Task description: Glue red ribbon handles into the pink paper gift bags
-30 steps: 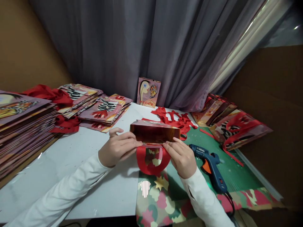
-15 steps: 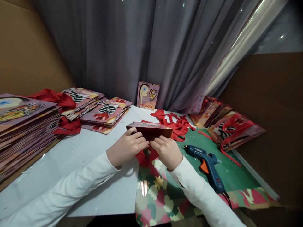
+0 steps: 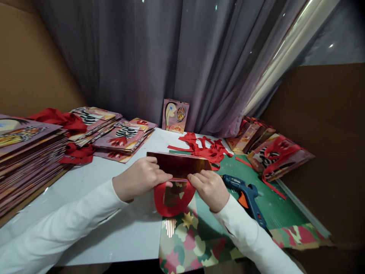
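Observation:
Between my hands is a gift bag (image 3: 182, 167), its dark mouth facing me and gaping wide. A red ribbon handle (image 3: 173, 211) loops down from its near rim. My left hand (image 3: 142, 177) is closed on the left part of that rim, thumb and fingers pinching near the ribbon's left end. My right hand (image 3: 209, 186) pinches the rim by the ribbon's right end. The fingertips partly cover where the ribbon meets the bag. A blue glue gun (image 3: 248, 198) with an orange trigger lies right of my right hand on the green mat (image 3: 279, 205).
A tall stack of flat printed bags (image 3: 28, 167) stands at left, with smaller piles (image 3: 122, 137) beside it. Red ribbons (image 3: 205, 146) lie heaped behind the bag. One bag (image 3: 175, 116) stands upright by the grey curtain (image 3: 137, 57). Bags with ribbons (image 3: 281, 156) lean at right.
The bag's mouth has opened wider toward me, and my hands have moved apart along its rim. The red ribbon loop now hangs in full view below it.

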Demonstrator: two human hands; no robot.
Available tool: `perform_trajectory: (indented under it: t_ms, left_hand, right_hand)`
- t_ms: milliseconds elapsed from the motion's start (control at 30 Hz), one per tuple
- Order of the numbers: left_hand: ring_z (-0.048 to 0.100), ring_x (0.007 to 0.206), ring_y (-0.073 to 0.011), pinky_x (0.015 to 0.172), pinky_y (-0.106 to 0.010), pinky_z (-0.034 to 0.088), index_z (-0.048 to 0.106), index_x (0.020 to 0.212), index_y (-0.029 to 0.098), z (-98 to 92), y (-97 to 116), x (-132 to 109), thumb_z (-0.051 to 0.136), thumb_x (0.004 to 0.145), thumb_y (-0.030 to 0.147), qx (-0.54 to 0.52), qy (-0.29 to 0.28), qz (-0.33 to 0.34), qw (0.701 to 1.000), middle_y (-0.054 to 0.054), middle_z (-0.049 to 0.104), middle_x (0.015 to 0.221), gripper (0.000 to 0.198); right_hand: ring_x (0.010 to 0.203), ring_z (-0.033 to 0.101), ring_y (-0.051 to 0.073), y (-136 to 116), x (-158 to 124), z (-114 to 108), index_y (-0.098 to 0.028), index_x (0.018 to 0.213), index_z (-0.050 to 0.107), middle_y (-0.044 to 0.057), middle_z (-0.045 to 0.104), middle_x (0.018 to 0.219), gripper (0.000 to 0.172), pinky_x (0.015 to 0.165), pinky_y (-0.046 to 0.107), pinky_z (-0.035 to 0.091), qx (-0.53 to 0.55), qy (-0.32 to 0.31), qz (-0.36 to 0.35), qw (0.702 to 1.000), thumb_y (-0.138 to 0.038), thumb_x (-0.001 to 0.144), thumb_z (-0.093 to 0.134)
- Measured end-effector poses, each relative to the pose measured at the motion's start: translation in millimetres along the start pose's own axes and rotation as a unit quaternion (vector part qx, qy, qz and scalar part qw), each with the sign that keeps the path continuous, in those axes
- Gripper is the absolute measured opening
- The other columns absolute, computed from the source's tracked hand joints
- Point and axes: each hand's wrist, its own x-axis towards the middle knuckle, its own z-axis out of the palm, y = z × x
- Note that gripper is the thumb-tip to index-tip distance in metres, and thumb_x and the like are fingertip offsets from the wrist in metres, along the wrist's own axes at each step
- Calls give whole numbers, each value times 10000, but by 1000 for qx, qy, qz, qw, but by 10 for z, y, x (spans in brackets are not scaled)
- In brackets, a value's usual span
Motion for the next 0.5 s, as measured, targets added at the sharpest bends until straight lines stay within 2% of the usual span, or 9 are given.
perform_trajectory:
  t_ms: [100, 200, 267, 333, 400, 433, 500]
  left_hand:
    - [579, 563, -111, 652, -294, 376, 668, 916, 225, -63, -48, -35, 394, 995, 164, -26, -31, -11, 999, 15, 706, 670, 291]
    - [521, 497, -114, 655, -298, 366, 641, 814, 208, -102, -149, -34, 346, 991, 126, -23, -20, -7, 1000, 22, 661, 595, 354]
    - [496, 481, -114, 662, -300, 366, 629, 769, 204, -146, -265, 15, 345, 988, 137, -27, -15, 5, 1000, 28, 640, 564, 365]
    - [519, 526, -118, 700, -301, 380, 655, 787, 213, -213, -396, 109, 360, 993, 203, -43, -26, -6, 999, 21, 673, 607, 359]
    - [563, 620, -128, 767, -306, 390, 692, 858, 232, -277, -497, 241, 378, 990, 288, -74, -38, -55, 995, 11, 731, 731, 345]
    - [584, 668, -135, 815, -316, 390, 702, 891, 233, -296, -526, 316, 382, 988, 321, -88, -28, -85, 992, 4, 741, 779, 345]
    - [622, 788, -164, 931, -365, 359, 707, 924, 222, -294, -539, 473, 393, 983, 367, -77, 36, -155, 984, -19, 744, 857, 351]
  right_hand:
    - [620, 487, 162, 51, 33, -40, -146, 887, 649, 33, 628, 663, 300, 603, 304, 345, 19, -5, -23, 1000, -112, 990, 370]
    - [573, 454, 156, 102, 70, -41, -161, 792, 617, 22, 580, 588, 346, 598, 297, 328, 23, 27, -16, 999, -68, 969, 335]
    - [555, 444, 150, 154, 134, -65, -175, 745, 590, 17, 569, 571, 334, 594, 291, 319, 36, 22, 3, 999, -68, 947, 347]
    - [545, 446, 142, 224, 246, -122, -185, 700, 558, 17, 566, 575, 307, 580, 286, 304, 71, -11, 46, 996, -117, 933, 370]
    - [487, 395, 126, 298, 386, -187, -205, 601, 472, -2, 487, 518, 363, 536, 287, 258, 123, -37, 121, 984, -202, 945, 356]
    - [452, 346, 117, 329, 457, -212, -217, 550, 405, -18, 417, 480, 418, 516, 292, 227, 152, -39, 167, 973, -252, 960, 331]
    - [415, 250, 106, 380, 571, -230, -236, 494, 280, -41, 281, 441, 503, 498, 303, 174, 202, -20, 262, 944, -351, 983, 279]
